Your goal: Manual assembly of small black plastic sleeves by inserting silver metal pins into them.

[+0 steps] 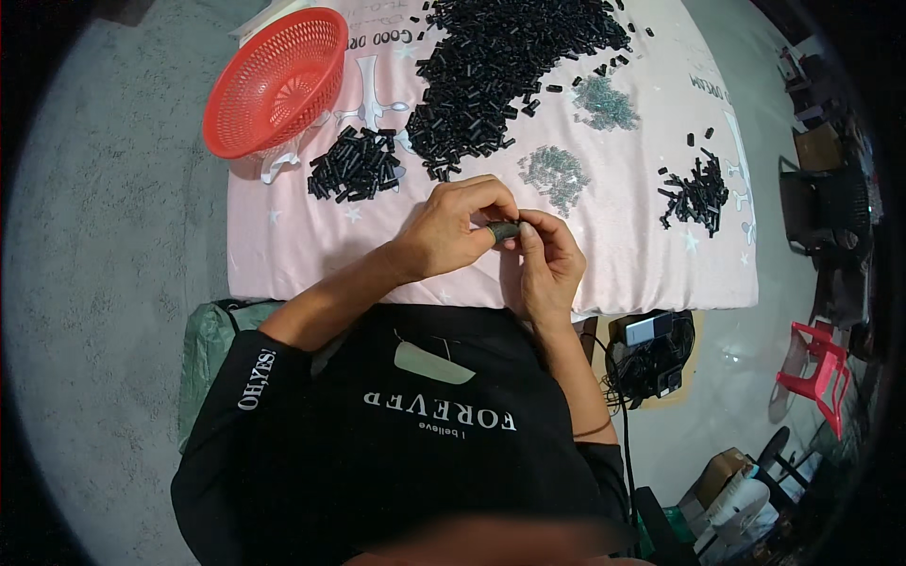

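Note:
My left hand point(451, 229) and my right hand point(552, 262) meet over the near part of a table covered with pink cloth point(330, 250). Both are closed, thumbs and fingertips pinched together. A dark finger cot point(504, 231) covers the tip of my left thumb. Whatever lies between the fingertips is small and mostly hidden; I cannot make out its kind. Just beyond my hands is a pile of tiny clear or silvery pieces point(555, 177). Left of it spreads a large heap of short black tube-like parts point(514, 75), and a smaller pile of similar black parts point(354, 165).
A red plastic basket point(276, 83) tilts at the table's far left corner. Another pile of tiny pieces point(606, 102) lies farther back, and more black parts point(698, 193) lie at the right. On the floor to the right are a pink stool point(819, 373) and a cable bundle point(651, 363).

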A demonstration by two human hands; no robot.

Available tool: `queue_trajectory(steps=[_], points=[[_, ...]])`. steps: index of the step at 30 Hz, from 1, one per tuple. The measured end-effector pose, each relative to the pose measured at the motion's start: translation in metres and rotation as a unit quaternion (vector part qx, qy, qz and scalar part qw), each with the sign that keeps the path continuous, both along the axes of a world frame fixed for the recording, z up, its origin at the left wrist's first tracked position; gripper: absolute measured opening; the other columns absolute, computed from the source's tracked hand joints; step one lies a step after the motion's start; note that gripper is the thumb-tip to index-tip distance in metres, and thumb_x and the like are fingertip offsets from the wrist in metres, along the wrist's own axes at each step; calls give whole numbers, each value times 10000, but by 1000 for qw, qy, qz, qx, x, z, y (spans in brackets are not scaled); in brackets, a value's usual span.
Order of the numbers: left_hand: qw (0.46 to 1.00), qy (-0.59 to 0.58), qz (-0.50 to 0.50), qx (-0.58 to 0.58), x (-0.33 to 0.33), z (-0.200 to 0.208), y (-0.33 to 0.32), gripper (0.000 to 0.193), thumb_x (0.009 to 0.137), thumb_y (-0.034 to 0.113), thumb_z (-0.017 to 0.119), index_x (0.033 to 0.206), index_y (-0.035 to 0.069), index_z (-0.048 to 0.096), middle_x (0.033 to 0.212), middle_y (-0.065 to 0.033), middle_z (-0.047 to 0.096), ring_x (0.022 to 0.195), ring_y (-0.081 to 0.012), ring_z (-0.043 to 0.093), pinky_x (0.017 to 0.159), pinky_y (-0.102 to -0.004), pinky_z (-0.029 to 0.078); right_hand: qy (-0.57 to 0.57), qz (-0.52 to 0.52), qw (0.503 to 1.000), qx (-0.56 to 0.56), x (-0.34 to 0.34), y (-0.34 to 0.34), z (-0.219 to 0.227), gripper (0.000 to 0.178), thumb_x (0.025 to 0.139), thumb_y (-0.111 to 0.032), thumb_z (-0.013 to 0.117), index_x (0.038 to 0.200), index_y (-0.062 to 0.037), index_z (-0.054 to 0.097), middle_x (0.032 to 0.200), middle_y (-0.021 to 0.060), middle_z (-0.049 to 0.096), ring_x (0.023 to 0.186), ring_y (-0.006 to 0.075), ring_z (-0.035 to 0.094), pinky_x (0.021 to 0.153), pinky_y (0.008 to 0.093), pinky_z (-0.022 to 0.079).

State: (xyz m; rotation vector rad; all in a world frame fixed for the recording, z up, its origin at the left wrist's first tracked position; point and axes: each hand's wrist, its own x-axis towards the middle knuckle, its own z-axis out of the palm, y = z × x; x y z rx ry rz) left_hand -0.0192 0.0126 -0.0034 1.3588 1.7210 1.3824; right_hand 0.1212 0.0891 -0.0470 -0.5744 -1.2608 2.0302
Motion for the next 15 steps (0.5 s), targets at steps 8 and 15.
queue_trajectory(steps=[8,15], points=[[999,38,-30,21,-17,1,7,109,796,-54,632,890,1,627,815,-98,619,713,-198,648,606,-340,491,-13,-9,1000,9,0,-1,2,96,999,-32,553,1045,35,605,827,34,625,728,69,570,681,207,491],[935,345,79,18,-50,-6,49,230,733,-91,557,920,-4,660,954,-120,596,931,-320,558,793,-409,476,-105,-21,987,117,-7,-5,5,53,964,0,564,975,37,601,771,60,632,687,96,604,654,237,508]])
